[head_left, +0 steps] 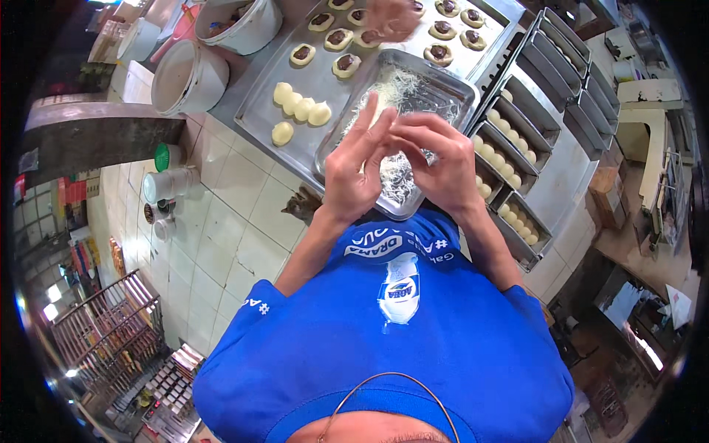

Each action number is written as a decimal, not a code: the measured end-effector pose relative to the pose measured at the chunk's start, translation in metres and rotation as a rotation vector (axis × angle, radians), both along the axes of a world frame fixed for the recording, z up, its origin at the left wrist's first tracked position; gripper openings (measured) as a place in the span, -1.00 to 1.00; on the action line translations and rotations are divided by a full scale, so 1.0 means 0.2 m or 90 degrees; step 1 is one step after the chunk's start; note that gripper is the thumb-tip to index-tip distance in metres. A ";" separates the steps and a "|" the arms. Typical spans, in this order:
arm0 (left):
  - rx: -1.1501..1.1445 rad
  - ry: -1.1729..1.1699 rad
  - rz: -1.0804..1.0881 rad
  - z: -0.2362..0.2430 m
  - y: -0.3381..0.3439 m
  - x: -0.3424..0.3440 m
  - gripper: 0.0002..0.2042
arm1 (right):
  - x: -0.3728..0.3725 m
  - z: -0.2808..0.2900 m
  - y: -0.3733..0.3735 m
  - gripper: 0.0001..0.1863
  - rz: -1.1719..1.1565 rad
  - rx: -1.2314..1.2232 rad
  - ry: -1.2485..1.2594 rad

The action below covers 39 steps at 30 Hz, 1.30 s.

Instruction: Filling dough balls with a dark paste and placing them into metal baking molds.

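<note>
My left hand (354,166) and my right hand (441,161) meet at the fingertips above a metal tray (326,157) of white shreds that look like grated cheese (399,177). The left index finger points up while its other fingers curl in toward the right hand. My right hand's fingers are bent and pinched together. Whatever lies between the fingertips is too hidden to make out. Beyond the hands, plain dough balls (301,105) sit in a joined row on a big baking sheet (260,96), with one dough ball (283,134) apart.
Flattened dough rounds with dark filling (339,39) cover the sheet's far part, where another person's blurred hand (391,20) reaches in. Loaf tins (509,148) holding dough balls stand at right. White buckets (189,77) are at left. A cat (301,204) is on the tiled floor (229,214).
</note>
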State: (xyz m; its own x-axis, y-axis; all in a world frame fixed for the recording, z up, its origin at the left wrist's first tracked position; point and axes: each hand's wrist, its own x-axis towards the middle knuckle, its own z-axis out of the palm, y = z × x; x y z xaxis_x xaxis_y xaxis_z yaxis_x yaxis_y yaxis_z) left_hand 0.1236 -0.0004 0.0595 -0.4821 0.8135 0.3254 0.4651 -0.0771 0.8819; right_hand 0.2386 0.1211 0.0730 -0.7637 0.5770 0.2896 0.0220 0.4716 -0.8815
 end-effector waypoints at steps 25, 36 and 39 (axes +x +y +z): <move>-0.244 -0.689 -0.202 -0.11 0.48 0.23 -0.45 | 0.44 0.00 0.37 -0.70 0.070 -0.093 -0.054; -0.405 -0.629 -0.346 -0.20 1.01 0.34 -0.38 | 0.61 -0.23 0.70 -0.59 -0.253 -0.356 -0.065; -0.352 0.062 -0.123 -0.19 1.19 0.13 -0.59 | 0.71 -0.47 1.01 -0.56 -0.465 -0.104 -0.179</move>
State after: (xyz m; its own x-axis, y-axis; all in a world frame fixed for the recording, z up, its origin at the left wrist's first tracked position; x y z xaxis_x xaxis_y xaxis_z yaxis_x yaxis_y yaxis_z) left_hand 0.1500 0.2383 0.0220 -0.2977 0.9449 -0.1361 0.5694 0.2902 0.7692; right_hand 0.3814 0.3223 -0.0217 -0.2079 0.9781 0.0118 0.5074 0.1181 -0.8536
